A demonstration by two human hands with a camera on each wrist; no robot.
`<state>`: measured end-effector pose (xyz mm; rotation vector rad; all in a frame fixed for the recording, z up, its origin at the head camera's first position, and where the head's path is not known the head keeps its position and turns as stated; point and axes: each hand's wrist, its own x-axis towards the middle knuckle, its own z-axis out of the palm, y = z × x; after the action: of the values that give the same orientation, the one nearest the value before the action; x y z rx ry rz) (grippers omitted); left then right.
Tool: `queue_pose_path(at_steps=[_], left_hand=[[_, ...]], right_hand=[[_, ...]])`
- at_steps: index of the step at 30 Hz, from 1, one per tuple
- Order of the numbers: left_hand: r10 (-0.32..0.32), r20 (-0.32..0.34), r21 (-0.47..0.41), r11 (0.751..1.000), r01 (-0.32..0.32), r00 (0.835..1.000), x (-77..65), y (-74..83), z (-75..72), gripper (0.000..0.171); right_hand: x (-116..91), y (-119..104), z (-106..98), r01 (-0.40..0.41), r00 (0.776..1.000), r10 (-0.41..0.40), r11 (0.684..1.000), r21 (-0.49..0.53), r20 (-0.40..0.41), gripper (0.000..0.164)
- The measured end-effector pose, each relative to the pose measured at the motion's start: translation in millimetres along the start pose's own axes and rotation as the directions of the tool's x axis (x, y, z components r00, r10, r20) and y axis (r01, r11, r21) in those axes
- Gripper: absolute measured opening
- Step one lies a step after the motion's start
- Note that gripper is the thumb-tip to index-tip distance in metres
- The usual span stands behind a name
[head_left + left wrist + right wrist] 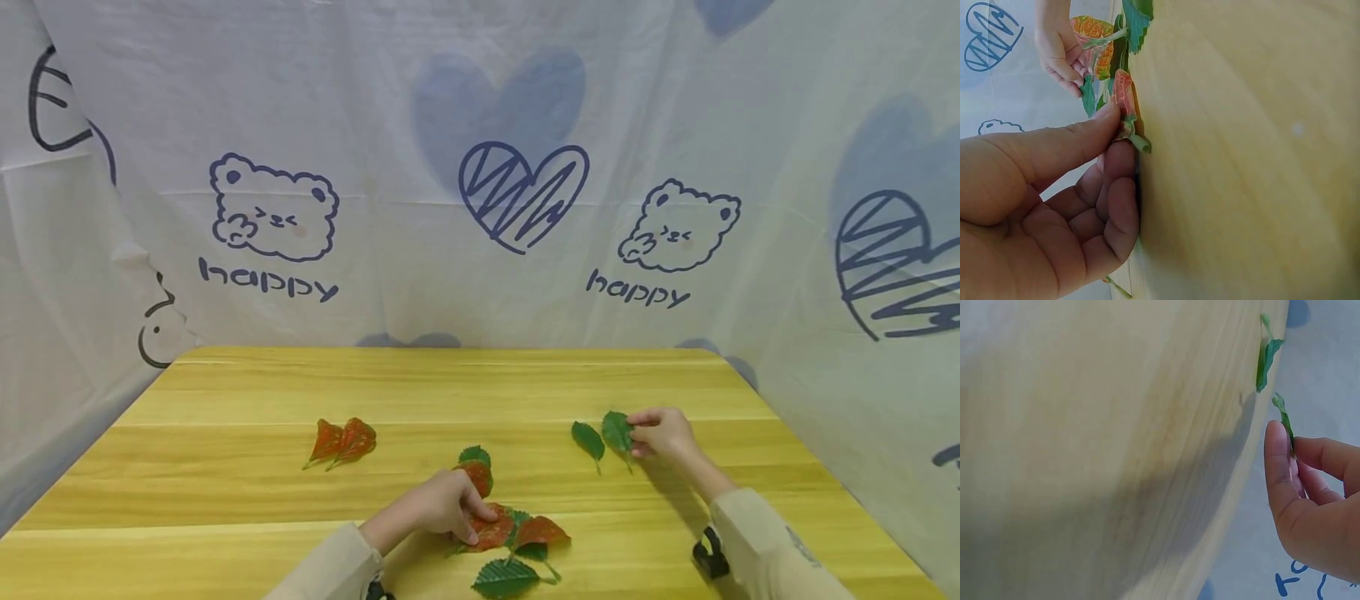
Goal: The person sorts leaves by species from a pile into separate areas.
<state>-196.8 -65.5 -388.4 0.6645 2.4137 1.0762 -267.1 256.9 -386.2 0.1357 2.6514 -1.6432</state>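
My left hand (442,507) pinches a red leaf (493,530) between thumb and fingers, low over the mixed pile at the table's near middle. In the left wrist view the thumb presses the red leaf (1124,94) near its stem. My right hand (663,435) pinches a green leaf (617,432) by its edge, at the right of the table. Just left of it lies another green leaf (587,440). The right wrist view shows the held green leaf (1284,415) between thumb and fingertips, edge-on.
Two red leaves (352,440) lie side by side at the left. In the pile are another red leaf (543,531) and a green leaf (504,577); behind it a red leaf (477,477) overlaps a green one (475,455). A printed curtain (390,250) hangs behind the wooden table (225,500).
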Motion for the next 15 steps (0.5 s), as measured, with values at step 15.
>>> queue_pose_path(at_steps=[15], left_hand=[[0.009, 0.002, -0.018, 1.000, -0.009, 1.000, -0.4, 0.0, -0.5, 0.024]], right_hand=[[6.6, 7.9, -1.8, -0.019, 0.995, 0.029, 0.994, -0.109, 0.092, 0.027]])
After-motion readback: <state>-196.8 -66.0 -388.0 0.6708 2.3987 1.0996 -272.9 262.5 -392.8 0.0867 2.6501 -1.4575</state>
